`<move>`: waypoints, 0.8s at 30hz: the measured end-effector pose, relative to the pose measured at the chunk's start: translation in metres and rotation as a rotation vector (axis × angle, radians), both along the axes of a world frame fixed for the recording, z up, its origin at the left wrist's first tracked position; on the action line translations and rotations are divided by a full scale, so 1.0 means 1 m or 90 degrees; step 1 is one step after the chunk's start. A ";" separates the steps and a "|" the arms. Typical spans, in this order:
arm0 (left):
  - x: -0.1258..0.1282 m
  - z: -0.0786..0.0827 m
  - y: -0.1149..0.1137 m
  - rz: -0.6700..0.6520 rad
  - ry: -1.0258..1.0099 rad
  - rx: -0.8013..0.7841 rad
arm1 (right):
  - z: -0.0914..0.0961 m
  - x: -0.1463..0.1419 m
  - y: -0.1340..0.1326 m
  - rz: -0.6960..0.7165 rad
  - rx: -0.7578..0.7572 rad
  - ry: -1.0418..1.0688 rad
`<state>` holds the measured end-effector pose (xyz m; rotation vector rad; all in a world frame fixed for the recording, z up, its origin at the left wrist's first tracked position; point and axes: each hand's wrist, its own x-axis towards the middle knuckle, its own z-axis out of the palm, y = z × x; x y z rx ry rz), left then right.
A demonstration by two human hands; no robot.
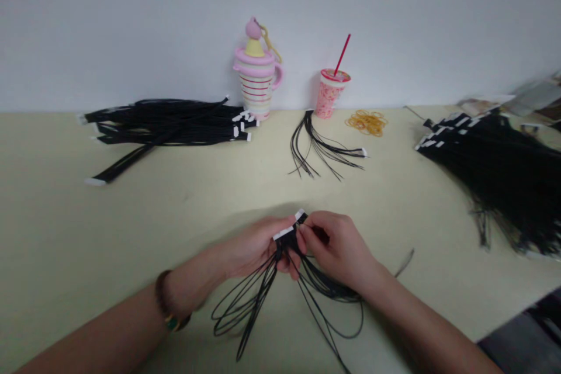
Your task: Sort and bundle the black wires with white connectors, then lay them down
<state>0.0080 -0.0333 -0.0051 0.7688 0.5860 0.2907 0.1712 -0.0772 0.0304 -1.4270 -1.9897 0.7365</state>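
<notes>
Plainly, we hold the thin black wire bundle with white flat plastic connectors before the pink-lidded striped cup, probably for elbow room. Our left hand closes thumb and fingers round it, likely steadying; our right hand pinches beside the connectors, seemingly for finer control. We count two connectors there; left of the cup, one black cable heap; right of it, one pink-patterned red-strawed tumbler, one yellow rubber-band tangle, one fanned black wire bunch, one larger black cable pile.
</notes>
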 end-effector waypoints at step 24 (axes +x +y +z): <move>0.003 0.008 0.003 0.074 -0.020 -0.116 | 0.004 -0.002 0.000 -0.015 -0.012 0.000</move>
